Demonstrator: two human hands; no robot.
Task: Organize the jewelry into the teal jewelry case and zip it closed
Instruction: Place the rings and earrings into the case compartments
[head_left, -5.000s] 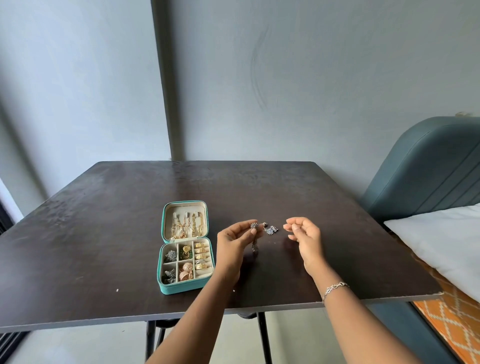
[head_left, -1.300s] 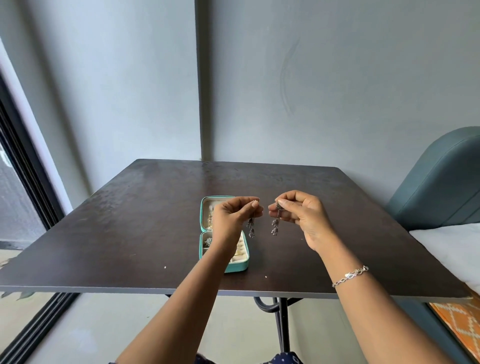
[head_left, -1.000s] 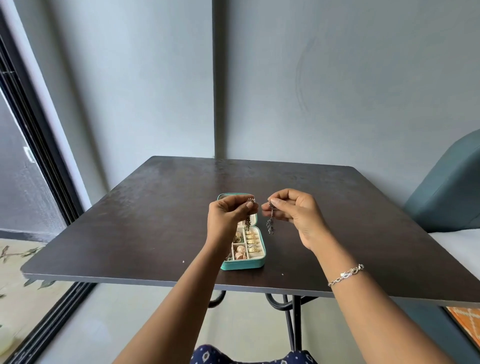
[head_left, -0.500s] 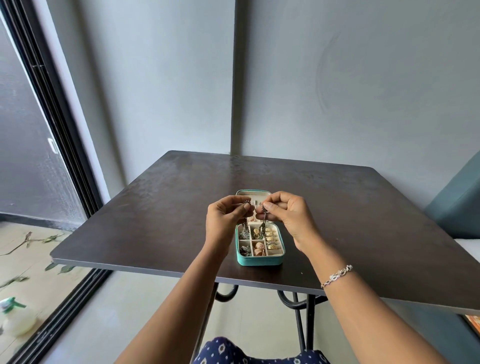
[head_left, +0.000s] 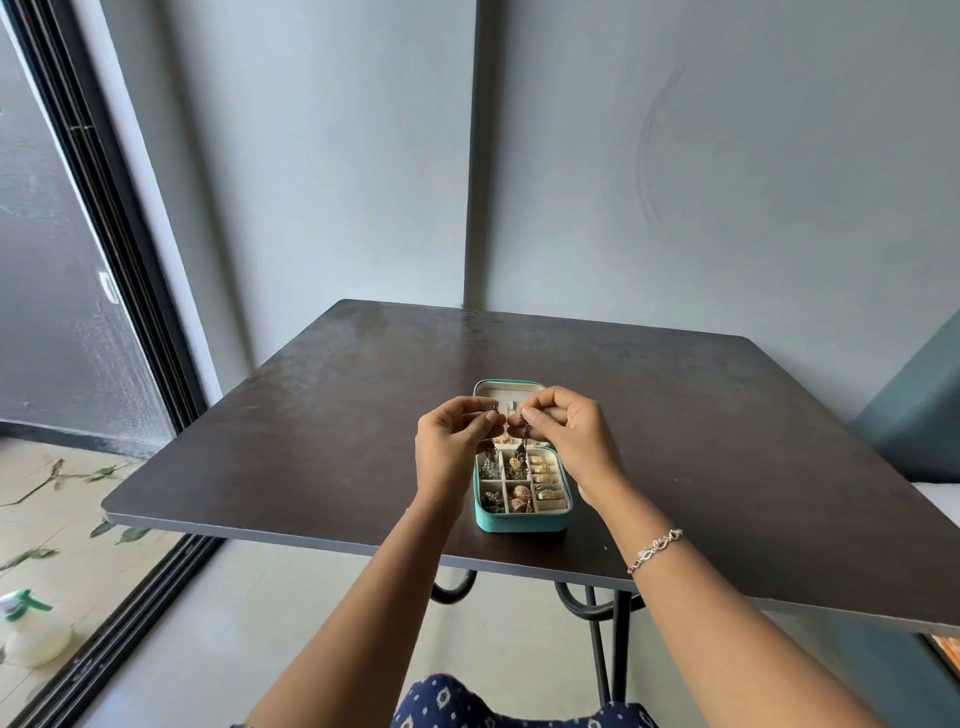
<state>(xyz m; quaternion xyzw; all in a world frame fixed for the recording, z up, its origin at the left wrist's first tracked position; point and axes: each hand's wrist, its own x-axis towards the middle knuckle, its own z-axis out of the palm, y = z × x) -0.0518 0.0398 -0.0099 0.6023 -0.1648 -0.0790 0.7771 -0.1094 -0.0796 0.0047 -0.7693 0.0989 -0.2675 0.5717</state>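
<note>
The teal jewelry case (head_left: 522, 523) lies open on the dark table (head_left: 322, 457), its lid flat behind the tray. Its compartments hold gold and dark pieces. My left hand (head_left: 451, 451) pinches the top of a dark dangling earring (head_left: 489, 461), which hangs over the tray's back left compartment. My right hand (head_left: 571, 439) pinches a second dangling earring (head_left: 521, 457) over the compartment beside it. Both hands hover just above the case and hide most of the lid.
The table's front edge (head_left: 363, 540) runs just below the case. A teal headboard (head_left: 919, 421) stands at the right. A white spray bottle (head_left: 31, 631) sits on the floor at the lower left, by a sliding door frame (head_left: 130, 270).
Over the last seconds both hands carried the two earrings from the table's right side to above the case. The view has swung left, and the earrings now hang lower over the compartments.
</note>
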